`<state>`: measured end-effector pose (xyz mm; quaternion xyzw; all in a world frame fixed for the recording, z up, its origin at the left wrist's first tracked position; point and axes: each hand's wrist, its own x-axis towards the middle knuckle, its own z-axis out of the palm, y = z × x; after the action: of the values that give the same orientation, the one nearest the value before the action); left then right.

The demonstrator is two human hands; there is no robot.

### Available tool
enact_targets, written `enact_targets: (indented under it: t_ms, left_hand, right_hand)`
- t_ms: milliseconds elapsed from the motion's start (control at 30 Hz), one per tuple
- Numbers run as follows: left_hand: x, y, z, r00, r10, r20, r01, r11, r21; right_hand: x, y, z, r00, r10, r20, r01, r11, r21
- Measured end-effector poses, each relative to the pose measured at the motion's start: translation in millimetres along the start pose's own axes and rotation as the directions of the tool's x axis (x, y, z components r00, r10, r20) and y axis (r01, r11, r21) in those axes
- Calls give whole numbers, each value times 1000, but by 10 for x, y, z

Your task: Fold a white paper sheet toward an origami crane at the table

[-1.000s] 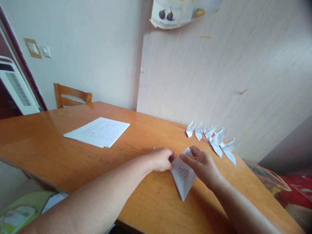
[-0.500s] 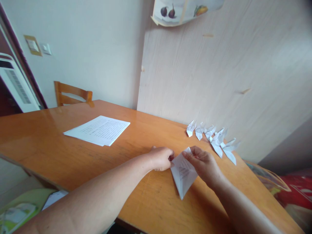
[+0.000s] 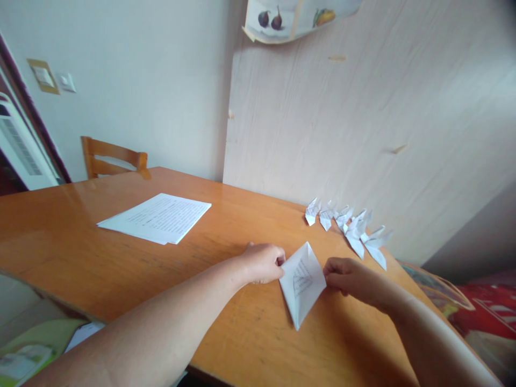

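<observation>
A folded paper diamond [image 3: 302, 284], white with a printed patch in its middle, is held just over the table near the front edge. My left hand [image 3: 264, 263] pinches its left corner, fingers curled. At the right corner, my right hand [image 3: 342, 275] grips the paper between thumb and bent fingers. The diamond's top point leans away from me and its lower point faces me. Beyond my right hand, several folded paper cranes [image 3: 355, 234] stand in a row by the wall.
A stack of printed sheets [image 3: 158, 217] lies on the left part of the wooden table [image 3: 226, 226]. Behind the far left edge is a wooden chair [image 3: 114, 157]. A red bag [image 3: 494, 309] sits beyond the table's right edge. A fruit picture [image 3: 300, 19] hangs above.
My right hand has moved from the paper's top point down to its right corner. The top point is now uncovered. My left hand keeps its hold, and the view has shifted slightly.
</observation>
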<state>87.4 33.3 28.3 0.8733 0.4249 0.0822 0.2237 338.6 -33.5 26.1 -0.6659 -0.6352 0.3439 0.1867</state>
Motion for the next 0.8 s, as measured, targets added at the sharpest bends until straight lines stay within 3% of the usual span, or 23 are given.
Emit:
enact_targets:
  t_ms: [67,267,800]
  left_hand:
    - [7,-5,12,1000,1,-8,-1,1000,9]
    - [37,-29,50,1000,15,-26,-14,999,36]
    - [26,-6,30,1000,13,-25,-11,998,57]
  right_hand:
    - [-26,2,11,997,-29,77,29,1000,8]
    - [-49,-81,70,977,-156,148,143,985,95]
    - [1,-151,199,975,-213,70,204,972,118]
